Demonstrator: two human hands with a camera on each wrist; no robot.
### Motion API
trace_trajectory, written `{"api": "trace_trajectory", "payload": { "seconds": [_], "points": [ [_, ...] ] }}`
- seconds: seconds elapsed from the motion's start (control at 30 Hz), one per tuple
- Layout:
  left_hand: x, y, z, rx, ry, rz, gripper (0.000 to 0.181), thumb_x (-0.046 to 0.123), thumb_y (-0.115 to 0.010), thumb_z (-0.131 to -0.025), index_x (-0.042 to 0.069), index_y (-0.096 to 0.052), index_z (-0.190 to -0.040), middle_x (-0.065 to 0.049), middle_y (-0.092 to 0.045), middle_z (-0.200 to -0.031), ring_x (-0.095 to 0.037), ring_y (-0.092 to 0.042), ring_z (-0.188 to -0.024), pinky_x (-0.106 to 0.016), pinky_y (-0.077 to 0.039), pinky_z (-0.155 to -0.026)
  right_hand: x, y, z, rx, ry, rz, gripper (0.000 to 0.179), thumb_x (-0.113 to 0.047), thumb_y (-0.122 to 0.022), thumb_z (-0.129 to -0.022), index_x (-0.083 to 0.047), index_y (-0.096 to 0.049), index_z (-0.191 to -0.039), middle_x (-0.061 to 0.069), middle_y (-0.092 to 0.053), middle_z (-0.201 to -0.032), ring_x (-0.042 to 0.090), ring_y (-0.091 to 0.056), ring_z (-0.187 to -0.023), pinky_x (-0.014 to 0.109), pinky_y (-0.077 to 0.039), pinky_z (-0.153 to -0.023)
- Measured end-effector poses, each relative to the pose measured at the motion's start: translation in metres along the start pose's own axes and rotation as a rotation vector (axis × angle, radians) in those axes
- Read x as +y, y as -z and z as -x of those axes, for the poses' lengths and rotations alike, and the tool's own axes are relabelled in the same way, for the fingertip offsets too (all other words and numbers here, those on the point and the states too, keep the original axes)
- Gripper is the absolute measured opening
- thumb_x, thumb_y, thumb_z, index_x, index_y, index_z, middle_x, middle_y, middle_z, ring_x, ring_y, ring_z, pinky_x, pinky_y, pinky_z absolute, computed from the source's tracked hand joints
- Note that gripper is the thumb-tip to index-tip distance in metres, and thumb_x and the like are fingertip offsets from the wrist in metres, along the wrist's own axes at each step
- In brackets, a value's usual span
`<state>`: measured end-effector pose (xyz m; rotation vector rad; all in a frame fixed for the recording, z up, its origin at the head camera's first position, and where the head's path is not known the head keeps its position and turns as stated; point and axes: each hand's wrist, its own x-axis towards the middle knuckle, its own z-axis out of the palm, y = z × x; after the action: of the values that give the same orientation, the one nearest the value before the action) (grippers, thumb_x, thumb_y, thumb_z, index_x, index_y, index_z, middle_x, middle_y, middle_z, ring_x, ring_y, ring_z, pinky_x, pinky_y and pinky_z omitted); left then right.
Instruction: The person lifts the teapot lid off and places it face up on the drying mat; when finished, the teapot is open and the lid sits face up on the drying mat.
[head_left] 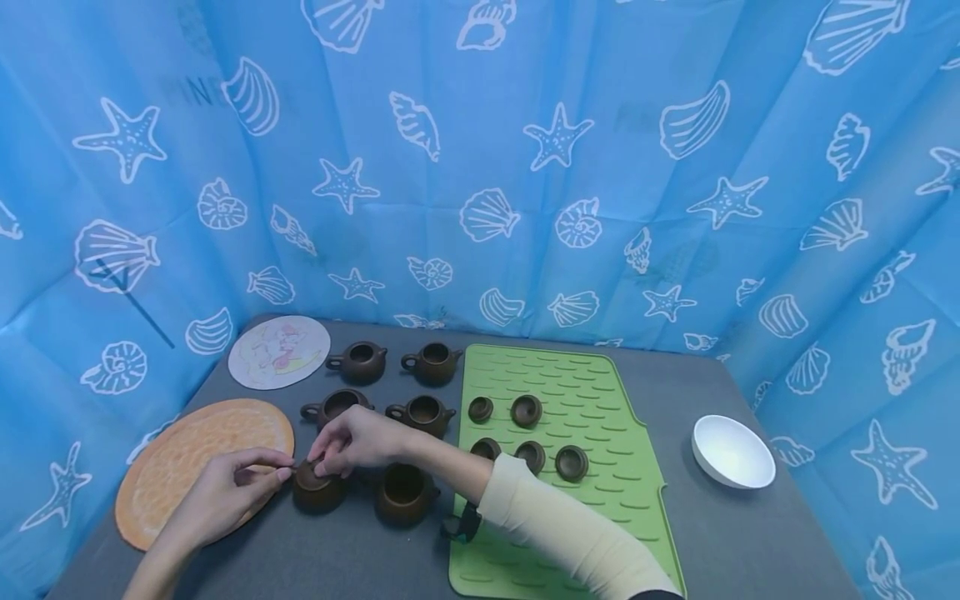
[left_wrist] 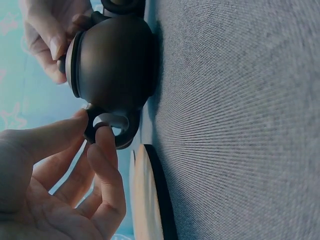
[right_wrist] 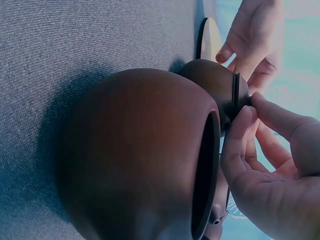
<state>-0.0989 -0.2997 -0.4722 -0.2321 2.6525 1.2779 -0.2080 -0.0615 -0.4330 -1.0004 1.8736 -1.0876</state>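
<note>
A small brown teapot (head_left: 318, 498) stands on the grey table at the left front, its lid (left_wrist: 74, 65) sitting over its mouth. My left hand (head_left: 228, 490) pinches the teapot's looped handle (left_wrist: 131, 131) between thumb and fingertip. From the other side, my right hand (head_left: 367, 442) pinches the knob on top of the lid with thumb and fingers. Right beside it, a lidless teapot (right_wrist: 145, 150) looms large in the right wrist view. My right forearm passes over the green mat (head_left: 555, 367) in the head view.
Several lidless brown teapots (head_left: 433, 364) stand in rows behind my hands. On the green mat lie several small lids (head_left: 572, 463). An orange round board (head_left: 202, 442) and a white printed disc (head_left: 279, 352) lie left; a white bowl (head_left: 732, 452) stands far right.
</note>
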Motion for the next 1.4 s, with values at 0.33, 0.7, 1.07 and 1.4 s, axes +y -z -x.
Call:
{"api": "trace_trajectory", "payload": {
  "seconds": [0.33,0.7,1.07,1.4],
  "points": [
    [-0.001,-0.001,-0.001,0.010,-0.024,-0.004,0.029,0.020,-0.073,-0.105,0.005,-0.075,-0.130,-0.012,-0.080,-0.117,-0.015,-0.069,-0.080,-0.024,-0.052,-0.062,0.000,0.003,0.006,0.043,0.049,0.000,0.020,-0.010,-0.073,-0.104,-0.004,-0.075,-0.123,0.000,-0.067,-0.092,0.004,-0.068,-0.077,0.018,-0.063,-0.077],
    [-0.001,-0.001,0.000,0.012,-0.009,-0.004,0.028,0.020,-0.074,-0.104,0.006,-0.076,-0.128,-0.014,-0.080,-0.122,-0.015,-0.072,-0.087,-0.023,-0.059,-0.069,0.003,0.025,0.043,0.178,0.063,-0.073,0.017,-0.012,-0.073,-0.104,-0.006,-0.076,-0.120,0.005,-0.074,-0.109,0.027,-0.076,-0.088,0.040,-0.067,-0.085],
    [-0.001,-0.001,0.001,0.002,-0.002,0.004,0.028,0.020,-0.074,-0.104,0.006,-0.076,-0.128,-0.012,-0.080,-0.118,-0.016,-0.070,-0.082,-0.024,-0.057,-0.066,0.020,0.052,0.088,0.293,0.061,-0.062,0.020,-0.016,-0.068,-0.108,-0.007,-0.072,-0.126,0.010,-0.071,-0.100,0.016,-0.065,-0.082,0.033,-0.060,-0.073],
    [-0.001,-0.002,0.000,0.010,0.007,-0.007,0.027,0.019,-0.073,-0.105,0.006,-0.076,-0.128,-0.012,-0.080,-0.120,-0.015,-0.069,-0.083,-0.025,-0.056,-0.065,0.022,0.076,0.140,0.336,0.094,-0.110,0.044,-0.008,-0.055,-0.112,-0.012,-0.049,-0.155,0.026,-0.061,-0.146,0.023,-0.071,-0.092,0.038,-0.066,-0.080]
  ]
}}
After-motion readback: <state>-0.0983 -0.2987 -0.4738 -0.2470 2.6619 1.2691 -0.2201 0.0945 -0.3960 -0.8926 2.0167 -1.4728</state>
